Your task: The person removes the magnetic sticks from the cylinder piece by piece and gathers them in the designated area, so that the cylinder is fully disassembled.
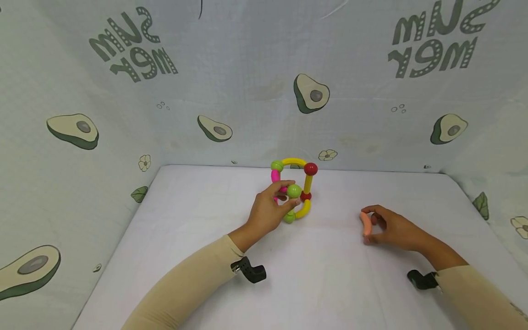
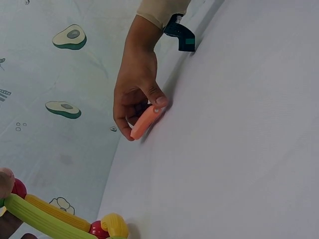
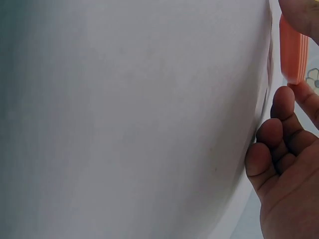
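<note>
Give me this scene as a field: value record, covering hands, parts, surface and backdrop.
left hand: holds ball-and-rod structure, finger and thumb at a green ball
right hand: pinches curved orange piece between finger and thumb
structure colours: yellow, pink, red, green
orange piece attached: no, apart from structure
surface: white-covered table
backdrop: pale sheet with avocado prints

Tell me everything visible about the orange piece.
The orange piece is a short, gently curved bar, grooved lengthwise, plastic by its look, with a small pale spot near one end. The right hand pinches it by its ends. In the head view it is right of the toy, apart from it; whether it touches the table is unclear.
</note>
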A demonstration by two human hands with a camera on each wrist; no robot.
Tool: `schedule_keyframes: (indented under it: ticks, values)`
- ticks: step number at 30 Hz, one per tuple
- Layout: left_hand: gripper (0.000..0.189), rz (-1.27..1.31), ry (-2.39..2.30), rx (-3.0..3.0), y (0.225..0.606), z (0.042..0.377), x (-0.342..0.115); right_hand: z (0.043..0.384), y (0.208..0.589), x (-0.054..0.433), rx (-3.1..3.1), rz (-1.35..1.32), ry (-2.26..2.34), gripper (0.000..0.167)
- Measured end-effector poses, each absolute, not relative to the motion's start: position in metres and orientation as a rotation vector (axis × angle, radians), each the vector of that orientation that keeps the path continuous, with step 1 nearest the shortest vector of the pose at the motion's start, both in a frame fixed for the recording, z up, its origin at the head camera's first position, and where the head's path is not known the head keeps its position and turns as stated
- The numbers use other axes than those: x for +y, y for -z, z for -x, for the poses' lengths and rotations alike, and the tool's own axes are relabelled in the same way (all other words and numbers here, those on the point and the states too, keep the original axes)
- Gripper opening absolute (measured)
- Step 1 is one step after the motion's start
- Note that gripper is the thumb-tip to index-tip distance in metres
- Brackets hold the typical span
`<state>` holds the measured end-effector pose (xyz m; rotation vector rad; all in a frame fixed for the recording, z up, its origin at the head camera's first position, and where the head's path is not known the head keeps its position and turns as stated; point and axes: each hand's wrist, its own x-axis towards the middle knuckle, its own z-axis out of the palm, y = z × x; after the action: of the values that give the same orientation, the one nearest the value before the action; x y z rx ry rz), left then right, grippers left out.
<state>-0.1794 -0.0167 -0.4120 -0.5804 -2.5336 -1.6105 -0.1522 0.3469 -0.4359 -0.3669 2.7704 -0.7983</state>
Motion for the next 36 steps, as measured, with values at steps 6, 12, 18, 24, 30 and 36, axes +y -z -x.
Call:
schedule_keyframes:
  ticks: [6, 12, 18, 24, 30, 36]
  values:
    - [0.051, 0.58, 1.607, -2.532, 0.412, 0.18, -0.016, 0.152, 0.439, 0.352, 2.769, 0.37, 0.772, 0.08]
    - [0.051, 0.568, 1.612, -2.532, 0.414, 0.179, -0.016, 0.154, 0.442, 0.353, 2.76, 0.389, 0.762, 0.082]
    - [0.052, 0.612, 1.637, -2.509, 0.415, 0.179, -0.017, 0.155, 0.44, 0.352, 2.764, 0.419, 0.73, 0.088]
    - [0.061, 0.652, 1.633, -2.508, 0.416, 0.18, -0.017, 0.156, 0.426, 0.343, 2.846, 0.454, 0.688, 0.091]
    - [0.074, 0.656, 1.653, -2.526, 0.419, 0.181, -0.02, 0.157, 0.406, 0.325, 2.893, 0.487, 0.811, 0.076]
    - [0.065, 0.718, 1.699, -2.441, 0.421, 0.181, -0.026, 0.157, 0.394, 0.299, 2.936, 0.538, 0.888, 0.064]
